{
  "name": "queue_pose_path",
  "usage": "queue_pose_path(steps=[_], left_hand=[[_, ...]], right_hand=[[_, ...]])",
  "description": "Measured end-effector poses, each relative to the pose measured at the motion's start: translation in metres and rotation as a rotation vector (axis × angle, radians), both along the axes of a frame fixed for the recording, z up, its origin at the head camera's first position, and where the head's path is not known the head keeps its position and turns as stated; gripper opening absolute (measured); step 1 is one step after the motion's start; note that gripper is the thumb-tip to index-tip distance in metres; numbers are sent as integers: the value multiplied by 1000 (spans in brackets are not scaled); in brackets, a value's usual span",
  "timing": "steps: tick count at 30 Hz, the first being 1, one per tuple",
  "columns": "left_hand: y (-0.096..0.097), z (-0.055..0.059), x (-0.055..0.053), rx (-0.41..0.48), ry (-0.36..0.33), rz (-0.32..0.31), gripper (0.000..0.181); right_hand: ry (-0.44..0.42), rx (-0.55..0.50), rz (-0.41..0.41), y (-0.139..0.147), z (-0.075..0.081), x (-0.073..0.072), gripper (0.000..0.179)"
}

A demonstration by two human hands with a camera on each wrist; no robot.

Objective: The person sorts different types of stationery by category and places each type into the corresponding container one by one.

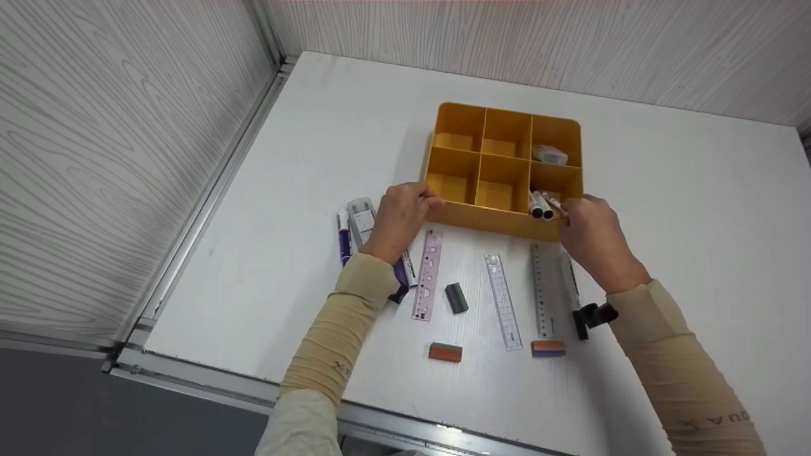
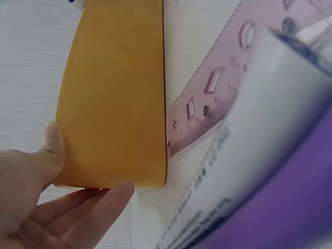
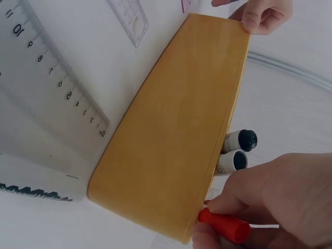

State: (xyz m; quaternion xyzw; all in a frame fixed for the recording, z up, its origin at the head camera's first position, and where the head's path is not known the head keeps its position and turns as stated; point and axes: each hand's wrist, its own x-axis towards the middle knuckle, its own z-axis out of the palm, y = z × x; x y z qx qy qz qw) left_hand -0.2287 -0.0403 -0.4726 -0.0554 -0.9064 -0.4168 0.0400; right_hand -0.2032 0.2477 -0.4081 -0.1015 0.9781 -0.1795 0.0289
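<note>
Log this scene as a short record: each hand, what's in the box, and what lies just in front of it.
Left hand: grips the yellow box at its near left corner
Right hand: holds a red-ended marker at the near right compartment
Near right compartment: two black-ended markers
Far right compartment: clear plastic item
In front: pink ruler, slim clear ruler, wide clear ruler, three small blocks
</note>
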Motion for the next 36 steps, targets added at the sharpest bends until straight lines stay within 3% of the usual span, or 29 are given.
queue_pose_path(steps=[6,11,15,22,29,32,36], left_hand=[[0,1,0,-3,-6,-2,24],[1,2,1,-20,31,-10,24],[1,2,1,-12,25,-4,22],[1,1,1,3,-12,4,22],[0,0,1,0,-10,-5,23],[0,0,1,-4,-12,-4,24],[0,1,1,4,-9,0,24]], right_hand=[[52,-34,65,-5,-3,-3,18],[-7,-60,91,-5,-3,0,22],[-53,-80,94,-4,-3,3,39],[-34,-140,179,0,-6,4,45],[-148,-120,166,2,-2,3,47],[-140,-98,161,2,-3,3,47],[-49,-90,179,3,-8,2,44]])
